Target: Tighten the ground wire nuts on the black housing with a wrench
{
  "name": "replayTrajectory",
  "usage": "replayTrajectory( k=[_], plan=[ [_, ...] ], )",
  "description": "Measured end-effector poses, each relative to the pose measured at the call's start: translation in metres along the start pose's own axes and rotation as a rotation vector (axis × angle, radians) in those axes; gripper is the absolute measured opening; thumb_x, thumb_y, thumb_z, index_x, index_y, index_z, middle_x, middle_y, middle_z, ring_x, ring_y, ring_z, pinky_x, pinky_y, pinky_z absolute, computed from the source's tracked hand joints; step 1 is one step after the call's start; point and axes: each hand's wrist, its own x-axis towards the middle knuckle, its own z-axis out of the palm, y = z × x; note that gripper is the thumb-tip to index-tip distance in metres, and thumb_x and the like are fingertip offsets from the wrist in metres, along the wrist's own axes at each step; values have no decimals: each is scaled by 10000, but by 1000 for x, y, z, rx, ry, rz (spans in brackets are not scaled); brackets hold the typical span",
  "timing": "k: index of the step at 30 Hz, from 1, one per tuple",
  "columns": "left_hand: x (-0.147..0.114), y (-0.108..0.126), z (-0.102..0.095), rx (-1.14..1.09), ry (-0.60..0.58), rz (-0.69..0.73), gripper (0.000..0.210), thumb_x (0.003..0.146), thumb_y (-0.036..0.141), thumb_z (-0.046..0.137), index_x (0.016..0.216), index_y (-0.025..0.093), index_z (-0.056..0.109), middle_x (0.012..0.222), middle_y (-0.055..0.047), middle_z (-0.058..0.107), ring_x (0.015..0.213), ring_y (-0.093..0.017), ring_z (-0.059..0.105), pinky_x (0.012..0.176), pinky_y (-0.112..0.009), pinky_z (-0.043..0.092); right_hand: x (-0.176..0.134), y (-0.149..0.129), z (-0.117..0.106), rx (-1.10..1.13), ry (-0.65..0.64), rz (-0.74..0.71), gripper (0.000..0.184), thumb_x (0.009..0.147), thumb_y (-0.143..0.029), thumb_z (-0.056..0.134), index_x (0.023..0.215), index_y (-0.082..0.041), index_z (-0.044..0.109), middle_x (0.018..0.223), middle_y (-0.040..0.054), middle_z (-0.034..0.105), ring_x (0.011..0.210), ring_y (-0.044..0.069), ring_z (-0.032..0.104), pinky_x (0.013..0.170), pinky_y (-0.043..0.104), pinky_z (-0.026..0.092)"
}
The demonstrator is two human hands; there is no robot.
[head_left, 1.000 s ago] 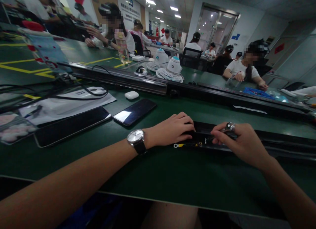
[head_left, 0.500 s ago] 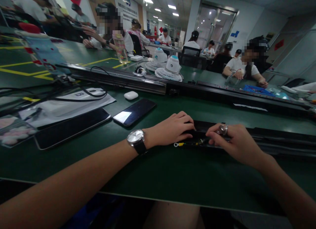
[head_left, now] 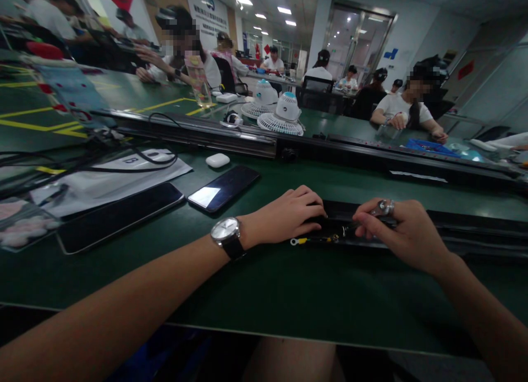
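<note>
Because the black rail [head_left: 466,231] lies low and dark on the green table [head_left: 264,299], running off toward three o'clock, the small work at its near end calls for steady, close handling. Along the rail's front edge sits a dark wired lead [head_left: 319,239]; its ring lug [head_left: 293,242], with a yellow sleeve, points to nine o'clock, and a bright metal fitting [head_left: 344,231] shows just past the lead's other end, toward two o'clock, too small to tell what it is. At three o'clock from that fitting, the right hand [head_left: 406,236] pinches a silver-ended tool [head_left: 385,207] between thumb and fingers, its dark shaft slanting toward the fitting; whether the tip touches is hidden. I would keep that shaft in line with the fitting and turn or push lightly, since a skewed tip would likely slip. Between nine and ten o'clock, the left hand [head_left: 291,217] lies over the rail's end, fingers bent down at it; whether it grips or merely rests, I cannot tell. Firm pressure there should stop the rail twisting, provided the thumb stays clear of the lug. Farther out, near ten o'clock, the phone [head_left: 225,188] sits well apart from the work.
</note>
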Motion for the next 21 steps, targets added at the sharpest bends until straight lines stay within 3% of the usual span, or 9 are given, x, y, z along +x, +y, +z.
replayTrajectory(
  k=[4, 10, 13, 16, 21],
  plan=[
    [0, 1, -1, 4, -8, -6, 258, 1025, 318, 576, 1259, 222, 628, 1332, -95, 569, 1251, -268, 473, 1031, -411, 444, 0, -3, 4, 22, 30, 95, 163, 983, -319, 647, 871, -234, 727, 660, -52, 754, 538, 115, 675, 542, 234, 470],
    [0, 0, 0, 0, 2, -1, 248, 1023, 320, 582, 1245, 220, 631, 1327, -87, 576, 1245, -263, 473, 1038, -407, 437, 1, -5, 10, 42, 33, 112, 170, 969, -333, 659, 862, -223, 732, 652, -39, 759, 533, 124, 686, 529, 236, 479],
    [0, 0, 0, 5, 3, -5, 250, 1022, 322, 583, 1246, 219, 629, 1327, -88, 576, 1251, -265, 470, 1036, -406, 439, 0, -4, 12, 23, 10, 63, 163, 976, -317, 644, 870, -225, 727, 676, -41, 761, 559, 121, 693, 552, 237, 482],
    [0, 0, 0, 3, -2, -5, 250, 1025, 322, 577, 1245, 217, 632, 1325, -91, 579, 1250, -263, 473, 1033, -402, 441, -2, 1, 10, -54, 1, -79, 159, 982, -252, 608, 863, -219, 708, 774, -24, 771, 644, 128, 705, 625, 253, 484],
    [1, 0, 0, -10, 4, -10, 251, 1019, 323, 590, 1247, 230, 638, 1329, -88, 583, 1250, -259, 477, 1034, -401, 438, -5, 8, -1, -98, 121, -151, 159, 993, -180, 552, 899, -208, 676, 688, -40, 696, 614, 113, 658, 625, 253, 446]
  ],
)
